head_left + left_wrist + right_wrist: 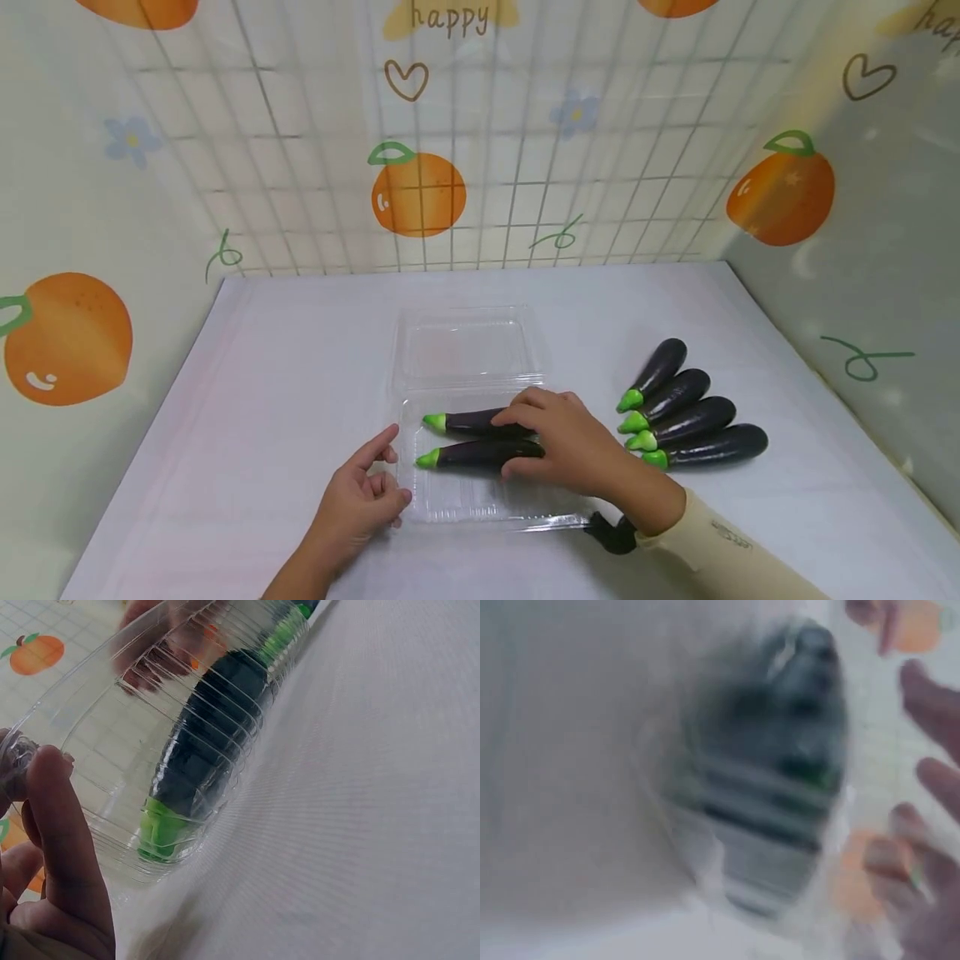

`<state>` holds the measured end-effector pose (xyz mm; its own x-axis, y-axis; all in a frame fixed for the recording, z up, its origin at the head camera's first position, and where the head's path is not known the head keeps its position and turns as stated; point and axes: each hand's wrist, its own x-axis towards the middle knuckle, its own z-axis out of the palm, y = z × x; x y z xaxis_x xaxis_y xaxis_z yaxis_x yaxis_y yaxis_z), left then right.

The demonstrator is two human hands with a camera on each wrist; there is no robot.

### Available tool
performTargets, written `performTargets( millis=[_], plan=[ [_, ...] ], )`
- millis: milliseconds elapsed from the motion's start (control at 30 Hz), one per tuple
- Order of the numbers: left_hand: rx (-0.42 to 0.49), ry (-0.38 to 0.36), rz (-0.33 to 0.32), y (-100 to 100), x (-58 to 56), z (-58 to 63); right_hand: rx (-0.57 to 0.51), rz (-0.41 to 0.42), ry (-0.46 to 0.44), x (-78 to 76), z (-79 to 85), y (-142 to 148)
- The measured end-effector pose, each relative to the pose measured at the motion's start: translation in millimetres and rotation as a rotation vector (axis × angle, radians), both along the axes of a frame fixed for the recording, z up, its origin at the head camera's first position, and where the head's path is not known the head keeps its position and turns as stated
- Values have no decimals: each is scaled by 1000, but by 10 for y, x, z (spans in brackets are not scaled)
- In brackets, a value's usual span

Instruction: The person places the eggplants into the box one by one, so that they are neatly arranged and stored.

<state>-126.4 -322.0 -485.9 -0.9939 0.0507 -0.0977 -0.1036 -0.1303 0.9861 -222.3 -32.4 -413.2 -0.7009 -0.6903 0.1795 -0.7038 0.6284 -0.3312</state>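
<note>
White table point(300, 358): open clear container point(457, 498), four eggplants point(694, 419)

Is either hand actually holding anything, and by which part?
The left hand pinches the clear container by its left rim. The right hand is over the two eggplants inside; whether it grips one cannot be told.

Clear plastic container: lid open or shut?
Open: the lid lies folded back beyond the base, not over the two eggplants.
</note>
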Motion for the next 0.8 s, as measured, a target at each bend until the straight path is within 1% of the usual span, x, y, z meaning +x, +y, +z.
performTargets(
  millis=[67, 133, 167, 233, 333, 567, 700, 800],
  plan=[
    [6, 7, -6, 7, -3, -12, -85, -26, -45, 9, 51, 109],
    [7, 12, -12, 8, -7, -17, -162, -60, -59, 20, 101, 252],
    [7, 13, -12, 7, -8, -16, -199, -77, -58, 23, 123, 333],
    [-2, 17, -9, 0, -12, -13, -247, -118, -30, 30, 154, 507],
    [-10, 19, 4, -9, -17, -6, -273, -175, 39, 32, 175, 784],
    [-11, -6, 12, 13, 4, 2, -371, -219, 112, 68, 114, 1414],
    [14, -14, 14, 34, 13, -4, -362, -282, 158, 103, 85, 1699],
    [15, -11, 13, 26, 13, -4, -356, -327, 171, 115, 34, 1876]
  ],
)
